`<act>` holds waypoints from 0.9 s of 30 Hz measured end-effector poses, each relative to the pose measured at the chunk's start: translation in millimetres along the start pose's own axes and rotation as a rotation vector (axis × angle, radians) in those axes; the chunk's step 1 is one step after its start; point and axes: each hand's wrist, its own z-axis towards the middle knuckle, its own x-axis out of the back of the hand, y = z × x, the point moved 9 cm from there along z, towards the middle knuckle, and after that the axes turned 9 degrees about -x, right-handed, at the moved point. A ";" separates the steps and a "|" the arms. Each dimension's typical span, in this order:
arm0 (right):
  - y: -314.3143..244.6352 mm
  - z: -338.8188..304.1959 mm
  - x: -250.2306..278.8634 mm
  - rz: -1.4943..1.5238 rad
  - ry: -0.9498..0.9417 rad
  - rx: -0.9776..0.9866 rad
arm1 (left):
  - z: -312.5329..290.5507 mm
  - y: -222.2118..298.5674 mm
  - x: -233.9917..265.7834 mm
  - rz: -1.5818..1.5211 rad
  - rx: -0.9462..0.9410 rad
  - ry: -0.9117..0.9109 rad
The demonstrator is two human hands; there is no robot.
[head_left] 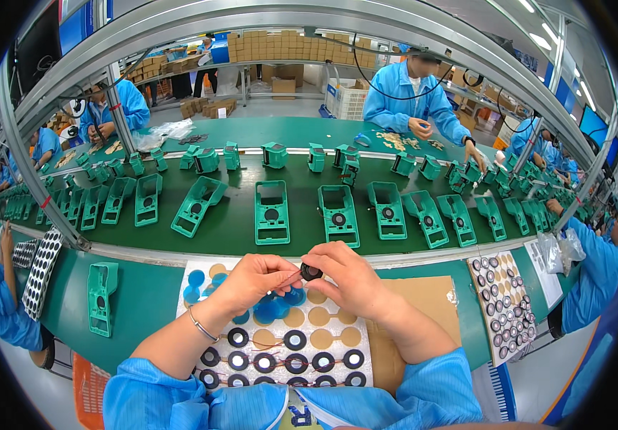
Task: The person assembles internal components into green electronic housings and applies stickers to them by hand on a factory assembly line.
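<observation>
Above a white foam tray [205, 331], both my hands are close together at a small round black speaker [311, 271]. My right hand [348, 279] is closed, gripping the speaker between thumb and fingers. Thin reddish wires [289, 279] run from it into the pinched fingertips of my left hand [252, 281]. Several similar black speakers [295, 363] lie in rows in the near part of the tray. Round tan recesses [321, 338] show beside them. Translucent blue discs [272, 307] lie loosely on the tray, partly hidden under my hands.
Across the bench runs a dark green belt [237, 190] carrying several green plastic housings [272, 213]. One housing [101, 299] lies at my left. Brown cardboard [423, 308] and another speaker tray [501, 304] are at my right. Co-workers [416, 97] sit opposite and alongside; a metal frame [201, 36] spans overhead.
</observation>
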 end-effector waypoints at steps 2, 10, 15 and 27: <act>-0.7 -0.4 -0.8 -0.011 0.002 -0.003 | -0.8 -0.5 0.8 0.002 -0.006 0.007; -5.4 0.9 -4.8 -0.021 -0.013 -0.010 | -1.2 -5.8 4.6 -0.004 -0.015 0.007; 12.7 4.2 -14.3 0.331 -0.171 -0.191 | -4.2 -7.4 2.6 -0.104 0.037 -0.017; 44.3 8.1 19.7 1.049 -0.012 -0.351 | -16.1 32.6 2.1 1.134 -0.387 -0.050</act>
